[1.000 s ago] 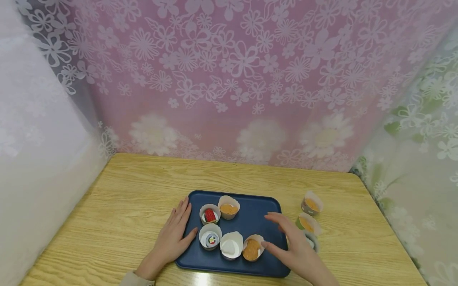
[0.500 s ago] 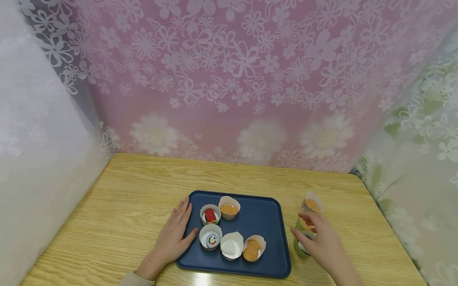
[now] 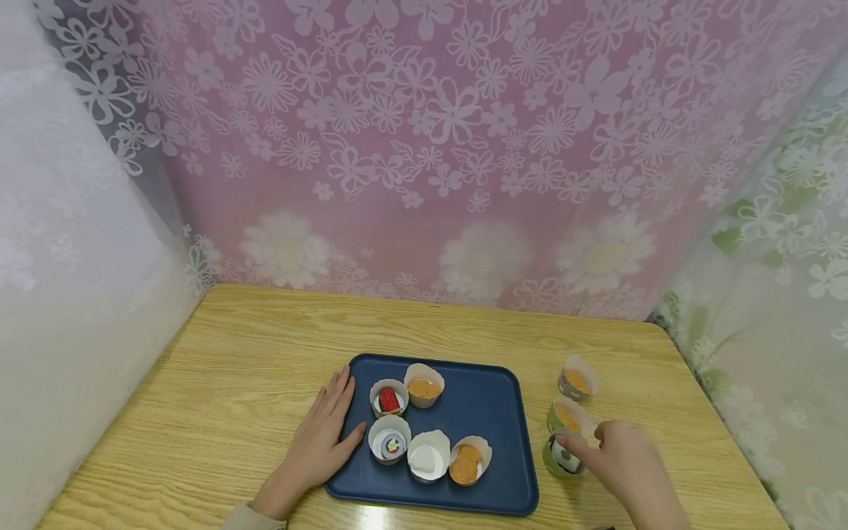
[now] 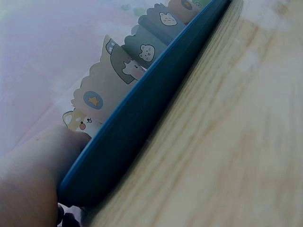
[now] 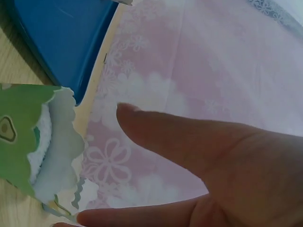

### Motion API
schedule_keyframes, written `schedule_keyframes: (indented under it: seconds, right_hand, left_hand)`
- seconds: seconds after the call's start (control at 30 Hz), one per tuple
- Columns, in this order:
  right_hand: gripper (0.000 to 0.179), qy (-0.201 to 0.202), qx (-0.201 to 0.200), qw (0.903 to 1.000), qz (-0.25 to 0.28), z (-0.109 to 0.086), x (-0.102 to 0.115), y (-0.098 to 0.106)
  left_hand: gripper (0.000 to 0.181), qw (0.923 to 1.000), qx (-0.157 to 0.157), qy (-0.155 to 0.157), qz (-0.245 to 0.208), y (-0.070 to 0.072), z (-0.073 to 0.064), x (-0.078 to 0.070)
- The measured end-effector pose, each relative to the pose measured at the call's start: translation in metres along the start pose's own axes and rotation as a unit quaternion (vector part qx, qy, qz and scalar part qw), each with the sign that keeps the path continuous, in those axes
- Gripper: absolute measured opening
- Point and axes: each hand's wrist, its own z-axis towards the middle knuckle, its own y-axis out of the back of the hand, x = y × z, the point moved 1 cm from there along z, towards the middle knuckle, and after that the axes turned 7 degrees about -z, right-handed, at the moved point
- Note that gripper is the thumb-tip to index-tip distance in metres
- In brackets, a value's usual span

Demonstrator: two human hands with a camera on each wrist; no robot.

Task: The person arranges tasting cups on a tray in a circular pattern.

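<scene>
The left hand (image 3: 322,430) lies with fingers extended along the left rim of a dark blue tray (image 3: 477,397), its thumb over the edge. At the table's right, the right hand (image 3: 623,460) is beside a green paper cup (image 3: 555,462) holding a white piece with dark patches. In the right wrist view its thumb (image 5: 161,125) and forefinger are spread, the fingertip right at the cup's scalloped rim. On the tray stand several paper cups: one with a red-topped piece (image 3: 388,400), one with a round roll (image 3: 392,445), one with a white piece (image 3: 422,459), two with orange pieces (image 3: 466,462).
Behind the green cup, two more paper cups with orange pieces (image 3: 567,417) (image 3: 578,380) stand on the wooden table (image 3: 278,338). A pink floral curtain (image 3: 424,184) hangs at the table's back edge, with pale curtains at both sides.
The right hand has moved right, away from above the tray's right edge, to the green paper cup on the table. The left hand and the tray have stayed put.
</scene>
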Motion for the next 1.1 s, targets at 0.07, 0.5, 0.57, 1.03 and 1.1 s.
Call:
schedule_keyframes:
  seconds: [0.07,0.5,0.57,1.03,1.1]
  right_hand:
    - [0.058,0.004,0.008,1.0000,0.004,0.001,0.000,-0.003]
    - [0.056,-0.001,0.021,0.9996,0.020,0.006,0.005,-0.015]
    - [0.052,0.003,0.018,0.9997,0.018,0.006,0.007,-0.016]
    - [0.066,0.031,0.023,0.9987,0.034,0.011,0.016,-0.026]
    - [0.063,0.038,0.018,0.9983,0.040,0.010,0.018,-0.029]
  left_hand:
    - [0.074,1.0000,0.000,-0.001,0.001,0.000,0.000,0.000]
    - [0.074,1.0000,0.000,-0.002,0.004,0.000,0.000,0.000]
    - [0.074,1.0000,0.000,-0.001,0.004,0.000,-0.001,0.000]
    - [0.074,1.0000,0.002,0.002,0.006,-0.001,0.000,0.001]
    - [0.074,1.0000,0.003,0.002,0.005,-0.001,0.000,0.001]
